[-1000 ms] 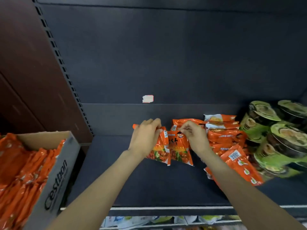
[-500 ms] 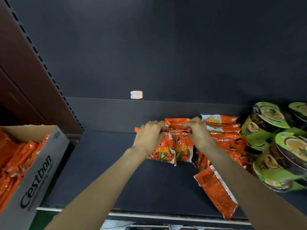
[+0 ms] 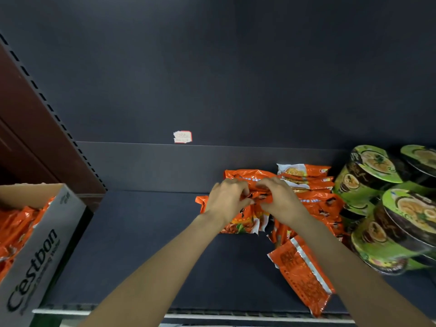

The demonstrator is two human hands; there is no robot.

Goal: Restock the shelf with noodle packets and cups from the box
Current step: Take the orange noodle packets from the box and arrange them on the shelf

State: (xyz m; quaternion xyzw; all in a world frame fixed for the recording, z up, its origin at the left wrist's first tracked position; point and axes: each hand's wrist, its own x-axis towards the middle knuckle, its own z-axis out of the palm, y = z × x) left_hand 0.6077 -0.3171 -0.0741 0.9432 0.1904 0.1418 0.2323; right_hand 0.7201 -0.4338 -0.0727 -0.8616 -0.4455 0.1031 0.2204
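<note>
Pinching packets [image 3: 245,217] upright with left hand [image 3: 225,200] and right hand [image 3: 280,200] near the shelf [image 3: 141,244] back; next I'd release, grab more from the box [image 3: 44,241].

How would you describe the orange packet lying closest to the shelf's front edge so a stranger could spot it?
Start at the dark shelf, then the orange packet pile left of the green cups. The fallen packet lies alone before the pile, showing its back with a silver seam.
</note>
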